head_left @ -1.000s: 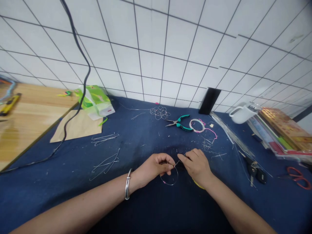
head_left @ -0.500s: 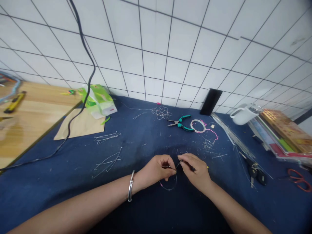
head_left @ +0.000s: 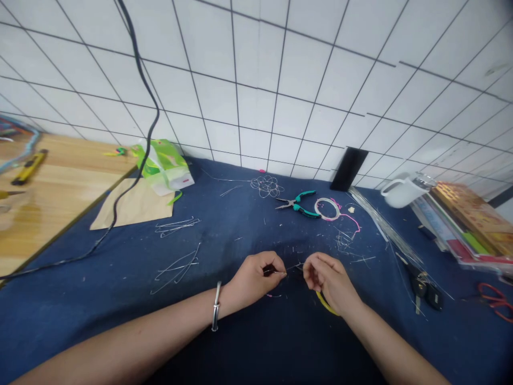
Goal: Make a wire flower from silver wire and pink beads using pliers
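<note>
My left hand (head_left: 262, 275) pinches a thin wire between thumb and forefinger. The wire (head_left: 294, 267) runs from the fingertips toward my right hand, and a loop with a small pink bit (head_left: 273, 295) hangs below. My right hand (head_left: 326, 278) is curled around a tool whose curved yellow handle (head_left: 327, 304) shows under the palm; it looks like pliers. Its thin tip seems to meet the wire between the hands, though the contact is too small to tell. Tiny wire clippings are scattered just beyond the fingers.
Beyond the hands lie a wire flower (head_left: 266, 186), teal-handled pliers (head_left: 298, 203) and a wire coil (head_left: 327, 209). Bent wires (head_left: 176, 270) lie left. At right are straight wires (head_left: 372, 216), keys (head_left: 425, 289), red scissors (head_left: 495, 299), a white mug (head_left: 404, 191) and books (head_left: 468, 219).
My right hand has shifted slightly right, away from the left, and has turned so more of the yellow handle shows. The hanging wire loop looks flatter. My left hand keeps its pinch.
</note>
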Demonstrator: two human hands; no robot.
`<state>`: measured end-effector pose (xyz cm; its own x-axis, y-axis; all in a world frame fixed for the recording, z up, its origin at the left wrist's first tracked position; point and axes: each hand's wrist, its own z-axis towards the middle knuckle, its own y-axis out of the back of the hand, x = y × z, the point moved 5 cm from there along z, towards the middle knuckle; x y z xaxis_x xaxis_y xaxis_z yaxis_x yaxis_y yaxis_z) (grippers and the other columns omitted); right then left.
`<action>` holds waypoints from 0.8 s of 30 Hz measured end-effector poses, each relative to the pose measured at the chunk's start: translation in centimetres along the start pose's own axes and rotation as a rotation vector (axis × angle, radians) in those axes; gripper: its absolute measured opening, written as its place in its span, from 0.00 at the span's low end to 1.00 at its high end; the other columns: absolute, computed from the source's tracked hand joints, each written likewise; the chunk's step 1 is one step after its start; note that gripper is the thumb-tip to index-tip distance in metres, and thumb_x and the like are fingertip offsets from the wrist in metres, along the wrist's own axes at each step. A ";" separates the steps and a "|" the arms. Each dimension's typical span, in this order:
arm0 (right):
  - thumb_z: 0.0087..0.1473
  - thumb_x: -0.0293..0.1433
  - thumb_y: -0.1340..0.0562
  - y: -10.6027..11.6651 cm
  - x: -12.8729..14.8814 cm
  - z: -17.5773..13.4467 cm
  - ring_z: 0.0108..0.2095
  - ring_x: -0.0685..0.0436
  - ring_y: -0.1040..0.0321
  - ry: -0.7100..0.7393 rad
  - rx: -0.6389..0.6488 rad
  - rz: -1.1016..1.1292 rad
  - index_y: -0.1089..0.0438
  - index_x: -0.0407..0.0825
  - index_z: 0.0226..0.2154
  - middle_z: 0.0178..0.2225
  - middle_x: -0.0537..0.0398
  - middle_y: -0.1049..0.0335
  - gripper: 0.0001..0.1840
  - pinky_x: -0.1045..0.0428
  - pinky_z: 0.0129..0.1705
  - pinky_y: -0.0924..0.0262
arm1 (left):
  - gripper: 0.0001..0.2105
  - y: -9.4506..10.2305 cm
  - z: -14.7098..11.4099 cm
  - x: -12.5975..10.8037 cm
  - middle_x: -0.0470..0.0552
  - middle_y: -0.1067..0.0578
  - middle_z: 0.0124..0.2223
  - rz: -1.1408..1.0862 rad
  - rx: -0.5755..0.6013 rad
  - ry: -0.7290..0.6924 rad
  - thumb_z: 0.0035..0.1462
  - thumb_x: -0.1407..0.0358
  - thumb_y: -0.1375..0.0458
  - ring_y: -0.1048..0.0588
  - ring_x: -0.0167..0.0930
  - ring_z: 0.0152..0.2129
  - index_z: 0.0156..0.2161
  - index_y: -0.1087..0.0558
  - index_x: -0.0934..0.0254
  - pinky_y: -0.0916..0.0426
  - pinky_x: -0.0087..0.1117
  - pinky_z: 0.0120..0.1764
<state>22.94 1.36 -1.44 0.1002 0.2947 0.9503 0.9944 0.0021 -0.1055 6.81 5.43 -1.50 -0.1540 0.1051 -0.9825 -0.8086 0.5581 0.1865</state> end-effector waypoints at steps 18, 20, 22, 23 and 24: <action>0.47 0.34 0.39 -1.5 -0.7 -1.6 0.13 0.59 0.52 -0.340 0.392 0.146 0.34 0.43 0.22 0.14 0.63 0.44 0.11 0.59 0.15 0.64 | 0.05 -0.2 -0.6 -0.9 0.47 0.29 0.29 0.177 -0.056 -0.170 0.49 0.76 0.48 0.31 0.24 0.25 0.27 0.32 0.65 0.37 0.25 0.29; 0.47 0.34 0.38 -1.5 -0.6 -1.7 0.13 0.59 0.53 -0.345 0.432 0.128 0.33 0.43 0.23 0.14 0.63 0.44 0.10 0.59 0.14 0.64 | 0.04 -0.1 -0.5 -0.8 0.47 0.29 0.28 0.158 -0.070 -0.128 0.50 0.74 0.47 0.32 0.24 0.23 0.26 0.33 0.66 0.37 0.25 0.28; 0.47 0.34 0.38 -1.5 -0.4 -1.8 0.13 0.59 0.53 -0.356 0.464 0.086 0.33 0.43 0.25 0.13 0.63 0.43 0.09 0.60 0.14 0.63 | 0.04 -0.1 -0.4 -0.7 0.47 0.29 0.28 0.138 -0.070 -0.104 0.50 0.73 0.46 0.32 0.24 0.23 0.26 0.33 0.66 0.37 0.24 0.27; 0.46 0.34 0.37 -1.5 -0.4 -1.9 0.13 0.59 0.52 -0.359 0.467 0.053 0.33 0.44 0.26 0.14 0.63 0.42 0.09 0.60 0.14 0.62 | 0.04 -0.1 -0.4 -0.6 0.47 0.29 0.28 0.133 -0.069 -0.098 0.50 0.73 0.46 0.32 0.24 0.23 0.26 0.33 0.66 0.37 0.24 0.27; 0.46 0.34 0.37 -1.4 -0.3 -1.9 0.13 0.59 0.51 -0.357 0.458 0.012 0.33 0.44 0.26 0.14 0.62 0.41 0.10 0.60 0.14 0.60 | 0.03 -0.1 -0.4 -0.6 0.47 0.30 0.28 0.131 -0.068 -0.090 0.50 0.73 0.46 0.32 0.24 0.24 0.27 0.33 0.66 0.37 0.24 0.27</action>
<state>21.58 -0.53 -1.02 0.0154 0.6010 0.7991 0.8695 0.3866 -0.3075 6.72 5.00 -0.91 -0.2119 0.2483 -0.9452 -0.8221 0.4778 0.3098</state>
